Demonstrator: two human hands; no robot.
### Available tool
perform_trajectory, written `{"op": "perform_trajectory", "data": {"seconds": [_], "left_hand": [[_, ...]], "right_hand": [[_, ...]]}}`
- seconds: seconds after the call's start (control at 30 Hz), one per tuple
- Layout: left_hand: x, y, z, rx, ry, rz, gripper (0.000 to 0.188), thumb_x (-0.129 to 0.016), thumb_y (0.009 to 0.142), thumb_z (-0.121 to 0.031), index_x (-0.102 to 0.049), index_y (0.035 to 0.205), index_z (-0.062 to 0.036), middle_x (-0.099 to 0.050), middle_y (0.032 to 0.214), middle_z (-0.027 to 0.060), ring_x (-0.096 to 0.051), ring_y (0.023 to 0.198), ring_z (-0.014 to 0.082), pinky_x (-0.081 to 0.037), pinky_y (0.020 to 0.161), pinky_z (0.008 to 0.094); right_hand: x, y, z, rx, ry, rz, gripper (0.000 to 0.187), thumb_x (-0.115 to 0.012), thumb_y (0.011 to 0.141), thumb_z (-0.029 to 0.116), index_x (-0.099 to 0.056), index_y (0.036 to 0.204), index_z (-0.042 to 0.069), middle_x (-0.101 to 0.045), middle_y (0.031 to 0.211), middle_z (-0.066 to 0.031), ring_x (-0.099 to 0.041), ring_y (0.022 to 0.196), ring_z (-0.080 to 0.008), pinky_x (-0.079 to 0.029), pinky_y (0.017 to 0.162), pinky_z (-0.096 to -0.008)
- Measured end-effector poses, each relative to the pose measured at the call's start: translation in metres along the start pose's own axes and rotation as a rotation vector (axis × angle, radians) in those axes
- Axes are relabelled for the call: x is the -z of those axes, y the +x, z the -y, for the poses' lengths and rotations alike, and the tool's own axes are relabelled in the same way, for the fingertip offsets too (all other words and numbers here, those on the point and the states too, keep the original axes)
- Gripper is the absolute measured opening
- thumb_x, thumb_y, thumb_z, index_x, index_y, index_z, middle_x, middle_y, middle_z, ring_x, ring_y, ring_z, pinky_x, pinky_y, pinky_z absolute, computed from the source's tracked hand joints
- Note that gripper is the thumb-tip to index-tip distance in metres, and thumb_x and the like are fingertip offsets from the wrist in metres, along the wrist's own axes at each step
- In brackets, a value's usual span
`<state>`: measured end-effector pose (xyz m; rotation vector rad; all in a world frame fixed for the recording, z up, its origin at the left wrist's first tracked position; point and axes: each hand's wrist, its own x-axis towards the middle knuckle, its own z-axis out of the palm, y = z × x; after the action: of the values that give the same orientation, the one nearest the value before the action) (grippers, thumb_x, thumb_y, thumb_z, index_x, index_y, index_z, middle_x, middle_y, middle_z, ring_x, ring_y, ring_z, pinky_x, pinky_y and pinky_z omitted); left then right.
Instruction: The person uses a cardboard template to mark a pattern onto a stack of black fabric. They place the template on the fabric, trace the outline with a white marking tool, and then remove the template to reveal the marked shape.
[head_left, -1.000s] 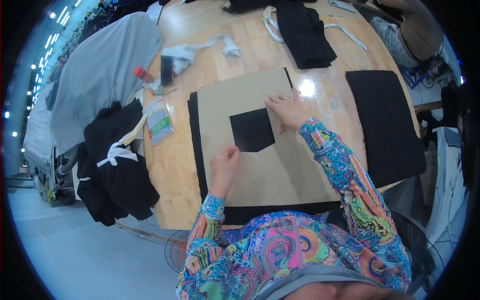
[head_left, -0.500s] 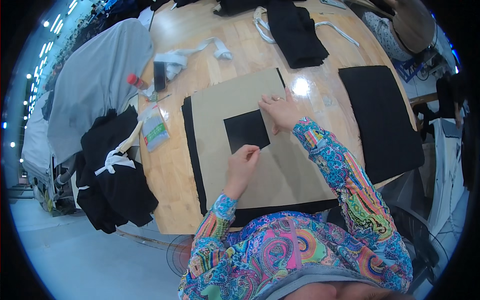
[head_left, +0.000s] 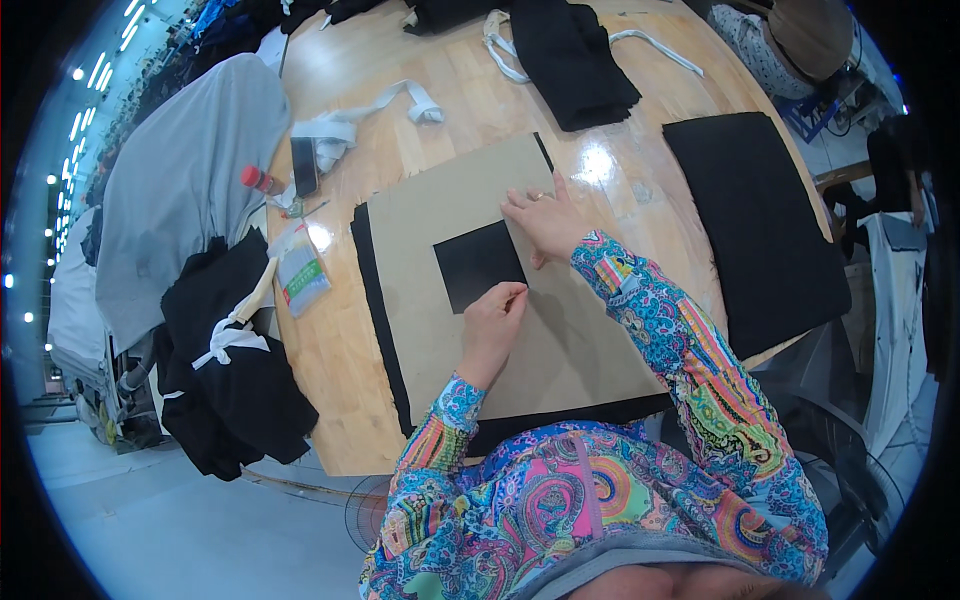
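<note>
A tan cardboard sheet (head_left: pixel 420 365) lies on black cloth (head_left: pixel 365 270), which shows along its left and near edges. In its middle is a black square (head_left: pixel 478 262); whether it is a cut-out window or a piece lying on top, I cannot tell. My left hand (head_left: pixel 490 335) has thumb and forefinger pinched at the square's near right corner, and whatever they hold is too small to make out. My right hand (head_left: pixel 548 222) rests palm down on the sheet, beside the square's far right corner, fingers spread toward the sheet's right edge.
Folded black cloth (head_left: pixel 758 230) lies on the right. Farther off are a black cloth piece (head_left: pixel 572 65) and white straps (head_left: pixel 420 105). To the left sit a phone (head_left: pixel 304 167), a red-capped bottle (head_left: pixel 258 180), a plastic packet (head_left: pixel 300 275) and black garments (head_left: pixel 235 370) over the table edge.
My left hand has shifted slightly up and right along the square's near right corner, still pinched. My right hand stays on the sheet. The whole view has shifted a little.
</note>
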<state>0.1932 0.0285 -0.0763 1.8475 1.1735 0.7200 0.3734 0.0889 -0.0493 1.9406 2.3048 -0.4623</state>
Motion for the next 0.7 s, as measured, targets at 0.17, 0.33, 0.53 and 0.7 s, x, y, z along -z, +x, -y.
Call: {"op": "perform_trajectory", "data": {"seconds": [0.17, 0.33, 0.53, 0.7], "left_hand": [[0.005, -0.003, 0.003, 0.018, 0.040, -0.012, 0.012, -0.062, 0.084, -0.010, -0.066, 0.091, -0.0016, -0.067, 0.083, 0.0127, -0.066, 0.069, 0.0220, -0.052, 0.063, 0.0302], [0.025, -0.015, 0.005, 0.070, 0.097, -0.034, 0.013, -0.062, 0.084, -0.010, -0.066, 0.092, -0.0013, -0.068, 0.084, 0.0143, -0.068, 0.074, 0.0240, -0.053, 0.066, 0.0311], [0.032, -0.022, 0.015, 0.074, 0.130, -0.079, 0.012, -0.063, 0.083, -0.011, -0.066, 0.090, -0.0020, -0.068, 0.078, 0.0107, -0.066, 0.070, 0.0170, -0.052, 0.064, 0.0279], [0.036, -0.022, 0.013, 0.125, 0.163, -0.045, 0.013, -0.063, 0.083, -0.011, -0.066, 0.092, -0.0016, -0.068, 0.085, 0.0155, -0.069, 0.077, 0.0251, -0.053, 0.067, 0.0325]], "right_hand": [[-0.001, -0.001, -0.001, -0.006, 0.004, -0.005, 0.098, -0.087, 0.050, 0.019, -0.039, 0.136, 0.012, -0.037, 0.144, -0.0067, -0.037, 0.132, -0.0291, -0.011, 0.110, -0.0623], [0.000, 0.000, -0.001, -0.014, -0.006, 0.010, 0.099, -0.088, 0.050, 0.019, -0.039, 0.136, 0.013, -0.036, 0.145, -0.0064, -0.037, 0.132, -0.0284, -0.010, 0.110, -0.0621], [-0.001, 0.000, 0.000, -0.011, -0.010, 0.005, 0.100, -0.088, 0.050, 0.019, -0.039, 0.137, 0.013, -0.036, 0.145, -0.0060, -0.036, 0.133, -0.0272, -0.009, 0.110, -0.0622], [-0.003, 0.001, -0.001, -0.013, 0.008, -0.002, 0.099, -0.087, 0.049, 0.017, -0.040, 0.136, 0.012, -0.037, 0.144, -0.0066, -0.036, 0.133, -0.0276, -0.009, 0.110, -0.0624]]}}
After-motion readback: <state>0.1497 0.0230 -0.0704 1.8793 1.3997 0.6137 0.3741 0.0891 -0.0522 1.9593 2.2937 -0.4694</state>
